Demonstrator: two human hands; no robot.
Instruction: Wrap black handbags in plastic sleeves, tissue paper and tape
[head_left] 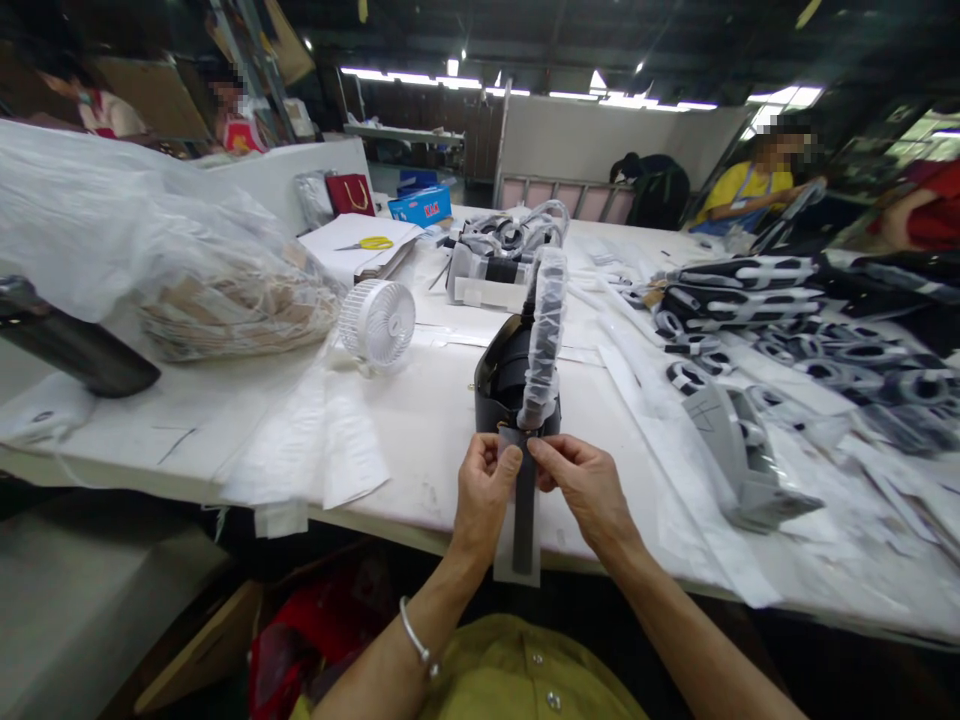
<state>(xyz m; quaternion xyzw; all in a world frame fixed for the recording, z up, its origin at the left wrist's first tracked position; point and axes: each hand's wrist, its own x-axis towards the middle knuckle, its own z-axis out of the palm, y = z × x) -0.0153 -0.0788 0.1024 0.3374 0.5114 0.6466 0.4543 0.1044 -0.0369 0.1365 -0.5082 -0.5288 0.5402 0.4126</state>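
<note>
A black handbag (492, 372) stands on the worktable in front of me, its arched handle (547, 325) wound in crinkled white wrapping. From its near side a flat black strap (524, 525) hangs toward me over the table edge, lying against a translucent strip of wrapping sheet (504, 565). My left hand (482, 485) pinches the sheet and strap at their upper end, thumb on top. My right hand (589, 485) pinches the strap's right edge at the same height, close under the handle's base. The fingertips behind the strap are partly hidden.
A small white fan (377, 325) stands left of the bag, near white paper sheets (341, 440). Yellow scissors (375, 243) lie on a stack behind. Wrapped black straps (742, 285) are piled right, beside a grey tape dispenser (739, 460). Other people sit farther back.
</note>
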